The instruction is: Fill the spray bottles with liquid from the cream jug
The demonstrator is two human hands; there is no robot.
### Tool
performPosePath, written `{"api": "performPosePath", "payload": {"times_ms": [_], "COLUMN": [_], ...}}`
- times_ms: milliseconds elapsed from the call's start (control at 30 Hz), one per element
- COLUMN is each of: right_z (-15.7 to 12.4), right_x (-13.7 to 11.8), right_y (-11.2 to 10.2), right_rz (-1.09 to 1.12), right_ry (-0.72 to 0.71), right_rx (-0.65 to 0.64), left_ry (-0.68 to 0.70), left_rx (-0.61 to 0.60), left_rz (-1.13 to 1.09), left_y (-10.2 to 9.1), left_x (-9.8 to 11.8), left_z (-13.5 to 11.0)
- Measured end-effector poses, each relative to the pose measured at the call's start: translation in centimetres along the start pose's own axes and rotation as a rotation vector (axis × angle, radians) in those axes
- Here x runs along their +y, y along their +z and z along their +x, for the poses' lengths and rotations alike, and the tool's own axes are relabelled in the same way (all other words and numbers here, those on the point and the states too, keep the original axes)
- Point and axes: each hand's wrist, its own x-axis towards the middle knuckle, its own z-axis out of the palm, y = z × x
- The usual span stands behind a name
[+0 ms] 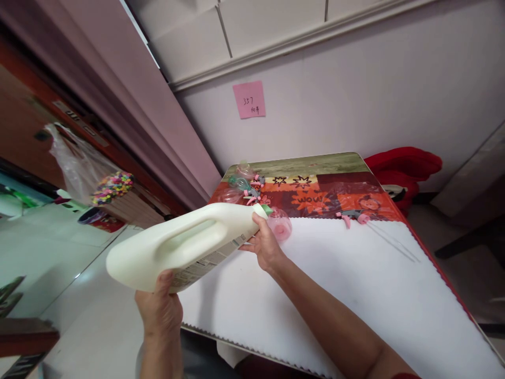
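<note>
A large off-white detergent jug (136,255) is held tilted above the table, its neck toward the right and its moulded handle facing up. My left hand (160,310) grips the jug's lower end from below, thumb on its side. At the neck, my right hand (268,247) is closed around it, thumb on top. The jug's green spout (267,209) is at the mouth of a small pink translucent bottle (281,227) on the table; whether they touch I cannot tell. A pink and grey spray head (355,217) with a long thin tube lies to the right.
Several clear and tinted spray bottles (239,183) with pink-grey heads are at the table's back left. A white mat (335,295) covers the front of the patterned tabletop (339,181). A curtain (158,105) hangs at left, a red cloth item (410,163) behind right.
</note>
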Motion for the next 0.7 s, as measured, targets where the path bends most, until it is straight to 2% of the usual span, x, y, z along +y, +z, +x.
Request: {"api": "performPosePath", "payload": {"times_ms": [700], "right_z": [-0.41], "right_x": [-0.23], "right_y": [0.32], "right_rz": [0.018], "right_ry": [0.006], "right_rx": [-0.002], "left_ry": [0.017], "left_rx": [-0.022], "left_rz": [0.010], "left_y": [0.09], "left_x": [0.68], "left_z": [-0.01]}}
